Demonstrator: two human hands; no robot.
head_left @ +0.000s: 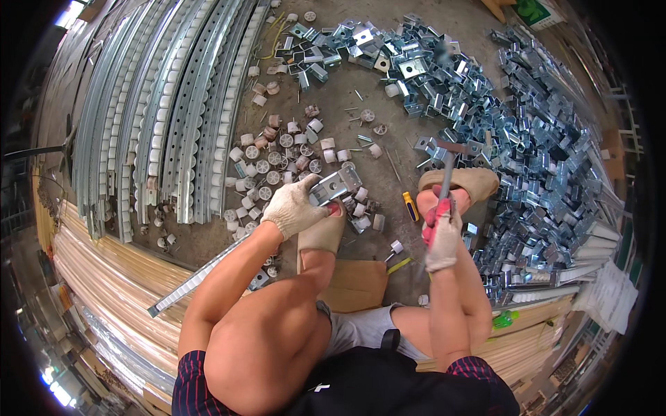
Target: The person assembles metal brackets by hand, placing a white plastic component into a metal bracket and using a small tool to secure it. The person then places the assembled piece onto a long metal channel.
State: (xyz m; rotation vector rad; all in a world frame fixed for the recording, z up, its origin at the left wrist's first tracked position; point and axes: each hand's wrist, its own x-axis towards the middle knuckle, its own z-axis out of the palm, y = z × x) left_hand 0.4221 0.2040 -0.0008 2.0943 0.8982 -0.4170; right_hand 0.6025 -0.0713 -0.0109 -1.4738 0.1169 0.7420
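Left hand (291,208): you're gripping the metal bracket (336,186) right by your left foot (323,232); a loosening hold could drop it there.
Right hand (444,239): clenched round the hammer (448,170); a stray swing could hit the other.

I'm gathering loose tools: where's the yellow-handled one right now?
In the head view, the yellow-handled tool lies on the floor right of centre, just left of the gloved right hand.

Silvery bracket (344,181); seemingly brownish hammerhead (450,146)
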